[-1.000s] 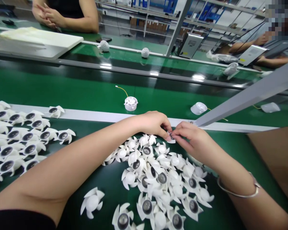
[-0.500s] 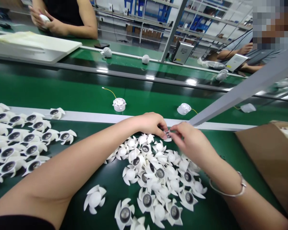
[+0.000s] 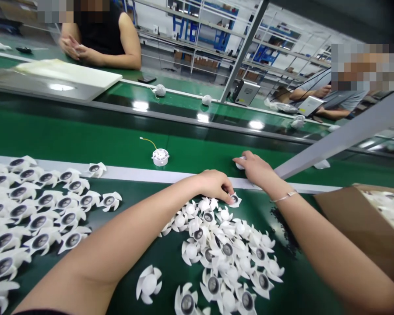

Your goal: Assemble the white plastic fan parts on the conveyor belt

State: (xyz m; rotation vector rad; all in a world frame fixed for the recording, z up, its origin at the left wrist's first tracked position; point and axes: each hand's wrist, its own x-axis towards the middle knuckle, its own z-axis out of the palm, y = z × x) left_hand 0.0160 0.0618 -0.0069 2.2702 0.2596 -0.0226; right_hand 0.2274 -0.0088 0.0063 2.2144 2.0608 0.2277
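My left hand pinches a small white fan impeller with its dark hub facing up, just past the far end of a heap of loose impellers. On the green belt beyond the light rail, my right hand has its fingers closed around a round white fan housing, mostly hidden by the fingers. Another white housing with a yellow wire stands on the belt to the left. Rows of impellers, hubs up, lie left of my left arm.
A cardboard box holding white parts stands at the right. A grey post slants past my right hand. Small black pieces lie beside my right forearm. Two people sit across the line, near a white board.
My right hand has moved from the impeller, away from me onto the belt, and closed on the housing there. My left hand still holds the impeller. The view has shifted slightly.
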